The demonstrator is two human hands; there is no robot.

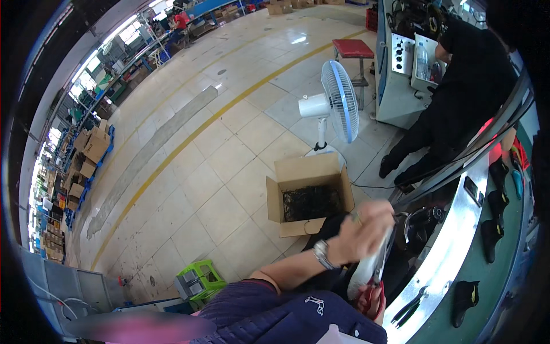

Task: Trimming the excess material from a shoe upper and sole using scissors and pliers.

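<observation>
The person's left hand [366,229] is curled shut around the top of a white shoe [372,261], and a silver watch [322,254] sits on that wrist. The shoe hangs down from the hand, right next to the shiny metal edge of the belt [452,241]. Just under the shoe there is something red [372,301], maybe scissor handles, but it is too blurry to be sure. The right hand cannot be seen, so its grip cannot be told. Black shoe parts [492,239] sit in a row on the green belt, and dark pliers [409,307] lie near its edge. Behind the hand, an open cardboard box [303,172] full of black bits stands on the tiled floor, close to a white fan [335,103]. Another person in black clothes [464,86] stands by a machine.
</observation>
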